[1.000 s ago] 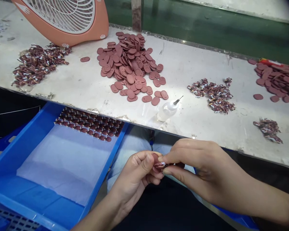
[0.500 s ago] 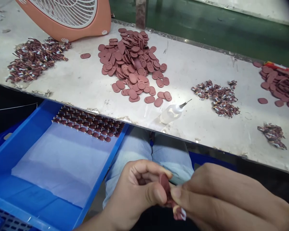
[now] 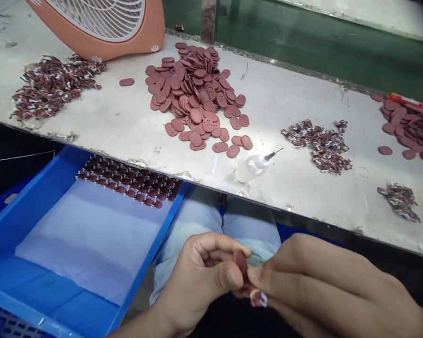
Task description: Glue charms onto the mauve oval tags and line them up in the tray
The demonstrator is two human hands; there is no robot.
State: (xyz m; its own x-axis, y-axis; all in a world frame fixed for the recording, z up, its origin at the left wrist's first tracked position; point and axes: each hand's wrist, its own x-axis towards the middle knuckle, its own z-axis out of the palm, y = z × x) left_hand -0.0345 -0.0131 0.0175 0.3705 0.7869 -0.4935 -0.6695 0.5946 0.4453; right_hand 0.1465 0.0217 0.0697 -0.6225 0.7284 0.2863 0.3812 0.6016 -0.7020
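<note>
My left hand (image 3: 204,277) pinches a reddish-brown oval disc (image 3: 240,263) between thumb and fingers, held on edge above my lap. From the right, my right hand (image 3: 313,286) closes its thumb and fingers on a small brown figure (image 3: 258,298) with white and yellowish bits, pressed against the lower part of the disc. Where the two pieces meet is partly covered by my fingertips. On the worktable ahead lies a large heap of the same oval discs (image 3: 197,94), some with small holes. A clear bottle with a needle tip (image 3: 252,168) stands near the table edge.
A blue tray (image 3: 155,263) at left holds rows of joined pieces (image 3: 130,180) on a white sheet. Small-figure piles (image 3: 56,87) lie at left and right (image 3: 319,145). An orange fan (image 3: 130,47) stands at the back; more discs (image 3: 409,122) lie far right.
The small figure has shifted slightly up and left, closer against the disc. My right fingertips have moved a little left with it; my left hand keeps its hold.
</note>
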